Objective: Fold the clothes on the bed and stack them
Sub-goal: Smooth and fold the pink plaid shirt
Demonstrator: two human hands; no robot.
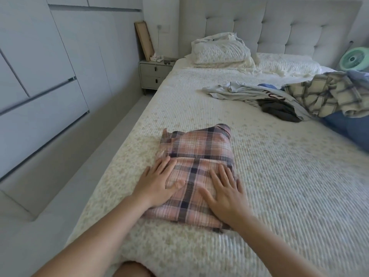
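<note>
A pink plaid shirt lies folded into a rectangle near the bed's left front. My left hand rests flat on its near left part, fingers spread. My right hand presses flat on its near right part, fingers apart. Neither hand grips the cloth. A heap of unfolded clothes sits at the right side of the bed: a cream plaid shirt, a pale blue-grey garment, a dark grey piece and blue fabric.
The bed has a cream textured cover. Pillows lie by the padded headboard. A bedside table stands at the far left, white cupboards line the left wall, and a green fan sits far right.
</note>
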